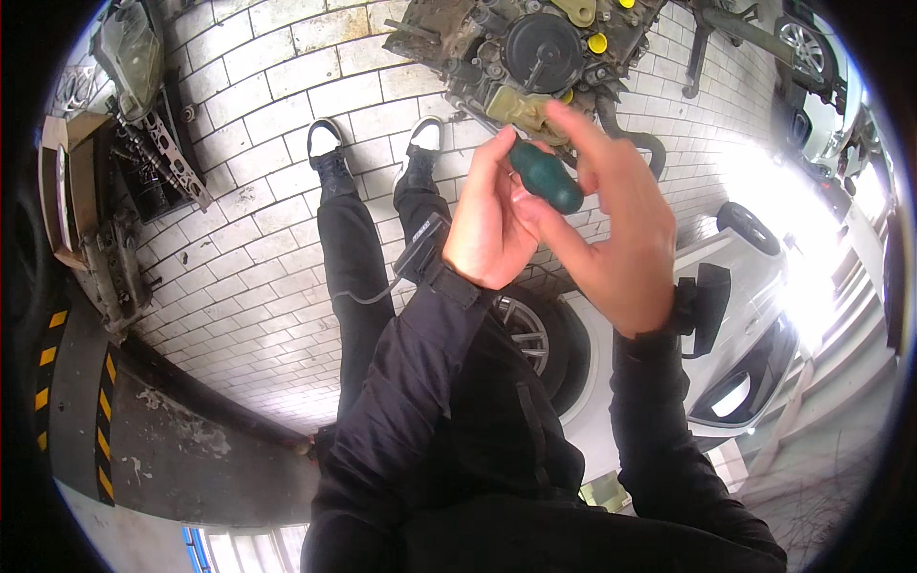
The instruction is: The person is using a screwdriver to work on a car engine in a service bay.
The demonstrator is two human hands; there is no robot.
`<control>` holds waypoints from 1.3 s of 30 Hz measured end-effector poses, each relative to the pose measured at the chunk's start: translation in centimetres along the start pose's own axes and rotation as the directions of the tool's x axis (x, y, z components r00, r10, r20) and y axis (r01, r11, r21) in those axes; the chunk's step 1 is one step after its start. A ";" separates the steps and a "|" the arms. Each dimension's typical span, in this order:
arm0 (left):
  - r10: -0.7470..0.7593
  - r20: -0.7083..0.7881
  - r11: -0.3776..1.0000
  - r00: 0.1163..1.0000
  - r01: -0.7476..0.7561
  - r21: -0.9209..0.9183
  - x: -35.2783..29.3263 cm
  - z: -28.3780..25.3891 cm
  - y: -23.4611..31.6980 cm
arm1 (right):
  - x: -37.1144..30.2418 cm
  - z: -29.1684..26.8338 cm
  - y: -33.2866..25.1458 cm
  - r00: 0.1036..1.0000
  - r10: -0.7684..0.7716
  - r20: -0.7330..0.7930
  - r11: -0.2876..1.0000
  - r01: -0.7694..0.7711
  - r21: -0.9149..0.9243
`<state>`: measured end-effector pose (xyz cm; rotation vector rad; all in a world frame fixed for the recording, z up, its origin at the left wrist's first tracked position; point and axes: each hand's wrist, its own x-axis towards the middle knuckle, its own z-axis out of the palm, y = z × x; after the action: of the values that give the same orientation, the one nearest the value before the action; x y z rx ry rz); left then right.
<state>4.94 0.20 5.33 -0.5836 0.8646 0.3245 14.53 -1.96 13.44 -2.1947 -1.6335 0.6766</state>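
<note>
My left hand (492, 224) is closed around a dark green, rounded object (549, 179) with two bulging ends, shaped like a short tool handle. Its exact kind does not show. My right hand (621, 210) curves around the other side, slightly blurred, its index finger stretched out past the object's upper end. The right thumb reaches across to the object's lower side, close to the left palm; whether it touches is hard to tell. Beyond both hands, a greasy engine (458, 38) with a round black cover (543, 53) and yellow caps stands on the floor.
White brick-patterned tiles (258, 229) cover the floor under my feet. A white car (611, 382) is close on my right. At left lie a headlamp (134, 57), a cardboard box (67, 191) and metal parts. Behind them runs a yellow-and-black striped edge (105, 420).
</note>
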 end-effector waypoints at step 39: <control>-0.017 0.229 1.000 0.973 0.013 0.020 2.3 -1.6 0.3 | -0.2 -0.3 1.2 0.890 0.388 0.239 0.901 -0.421 0.107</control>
<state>5.23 -0.41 2.60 -0.5239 0.6400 0.3619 15.60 -2.55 13.10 -2.4349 -1.1574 1.1479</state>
